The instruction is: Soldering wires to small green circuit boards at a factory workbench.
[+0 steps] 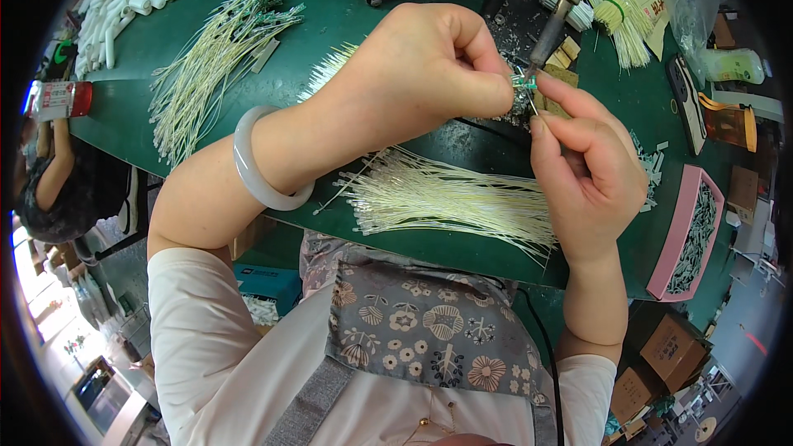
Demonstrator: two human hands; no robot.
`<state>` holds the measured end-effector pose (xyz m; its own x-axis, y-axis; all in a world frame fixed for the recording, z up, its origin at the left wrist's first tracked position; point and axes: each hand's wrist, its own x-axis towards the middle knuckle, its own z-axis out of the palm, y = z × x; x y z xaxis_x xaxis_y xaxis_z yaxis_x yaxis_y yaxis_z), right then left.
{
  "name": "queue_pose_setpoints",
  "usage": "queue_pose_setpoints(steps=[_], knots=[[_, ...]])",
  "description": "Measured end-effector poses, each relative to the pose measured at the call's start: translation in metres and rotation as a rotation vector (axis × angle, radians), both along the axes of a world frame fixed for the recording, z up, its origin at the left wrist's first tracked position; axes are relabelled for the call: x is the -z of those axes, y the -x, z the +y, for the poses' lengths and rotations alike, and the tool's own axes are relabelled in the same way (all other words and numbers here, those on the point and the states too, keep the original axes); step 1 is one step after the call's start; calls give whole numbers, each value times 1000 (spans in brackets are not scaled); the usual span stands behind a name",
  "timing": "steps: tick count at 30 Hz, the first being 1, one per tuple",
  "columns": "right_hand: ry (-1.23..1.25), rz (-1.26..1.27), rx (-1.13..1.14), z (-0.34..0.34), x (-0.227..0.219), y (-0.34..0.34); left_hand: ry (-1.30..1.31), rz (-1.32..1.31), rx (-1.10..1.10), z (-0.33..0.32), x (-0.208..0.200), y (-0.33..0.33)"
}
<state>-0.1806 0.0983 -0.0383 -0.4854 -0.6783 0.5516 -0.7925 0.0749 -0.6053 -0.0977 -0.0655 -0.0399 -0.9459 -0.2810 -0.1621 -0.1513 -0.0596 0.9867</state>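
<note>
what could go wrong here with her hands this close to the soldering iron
1. The soldering iron tip sits right beside the left hand fingertips, so a burn seems possible.
2. The small green circuit board is only pinched, with the right hand feeding a thin wire; it could slip.
</note>
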Motion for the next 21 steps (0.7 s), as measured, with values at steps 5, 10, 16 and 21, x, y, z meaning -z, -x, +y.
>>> queue_pose_setpoints(steps=[5, 10, 16, 21], knots=[[11, 36, -6, -2, -1, 1, -10, -7, -11, -1, -2, 1], [26, 52, -1, -3, -1, 1, -8, -21, -3, -2, -5, 0], [52, 48, -18, -3, 0, 2, 24, -18, 9, -2, -6, 0], [-57, -166, -28, 4, -3, 5, 179, 5, 18, 1, -4, -2]])
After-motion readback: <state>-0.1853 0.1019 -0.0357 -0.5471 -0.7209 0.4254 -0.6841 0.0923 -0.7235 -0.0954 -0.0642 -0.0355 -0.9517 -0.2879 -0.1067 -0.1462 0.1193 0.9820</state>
